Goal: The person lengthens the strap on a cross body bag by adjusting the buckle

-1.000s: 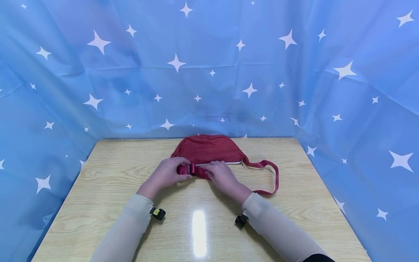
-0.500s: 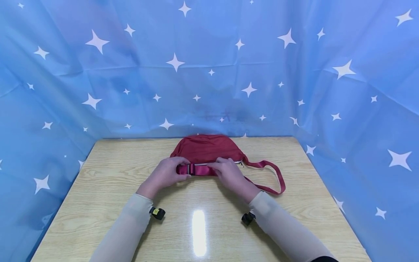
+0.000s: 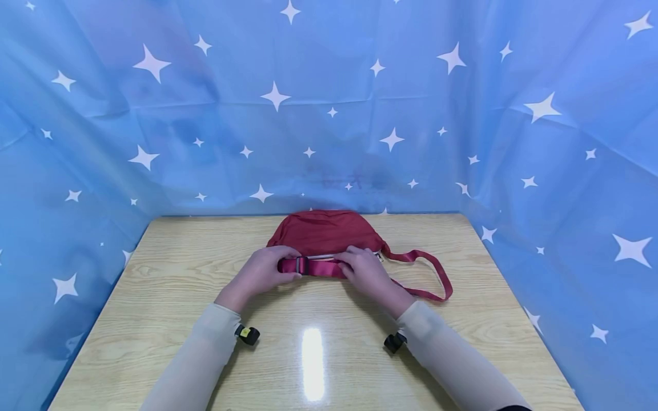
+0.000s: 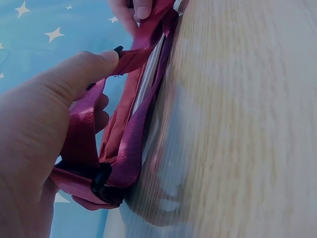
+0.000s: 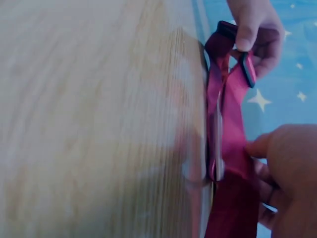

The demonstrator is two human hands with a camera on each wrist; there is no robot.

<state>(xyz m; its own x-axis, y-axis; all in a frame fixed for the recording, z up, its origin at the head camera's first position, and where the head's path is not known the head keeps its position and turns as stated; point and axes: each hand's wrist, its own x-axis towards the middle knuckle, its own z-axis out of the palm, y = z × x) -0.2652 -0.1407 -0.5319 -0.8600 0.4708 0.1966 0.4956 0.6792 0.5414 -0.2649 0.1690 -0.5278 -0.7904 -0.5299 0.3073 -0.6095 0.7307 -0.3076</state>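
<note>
Red waist bag [image 3: 326, 231] lying at the far side of the table, near the middle of its back edge, with the curved top toward the curtain and the straight edge toward the person. A pale zipper [image 3: 321, 256] runs along that straight edge, its metal pull [image 3: 379, 256] at the right-hand end. In front of the zipper a red strap [image 3: 324, 268] is drawn across between the two hands; beyond the right hand it forms a loose loop beside the bag. The left hand [image 3: 262, 268] pinches the strap between thumb and fingers, the thumb tip touching a black slider [image 3: 302, 266]; a black buckle [image 4: 101, 181] on another fold of strap shows below the thumb in the left wrist view. The right hand [image 3: 365, 273] pinches the strap along its upper edge, thumb on the near face and fingers behind. Each forearm wears a pale sleeve [image 3: 197, 354], with a small black camera [image 3: 248, 334] at the left wrist and a similar black device [image 3: 394, 342] at the right. The wood-grain table [image 3: 205, 245] carries a bright, oblong reflection [image 3: 313, 365] between the forearms. A blue curtain [image 3: 231, 68] printed with white four-pointed stars surrounds the table behind and at both sides.
</note>
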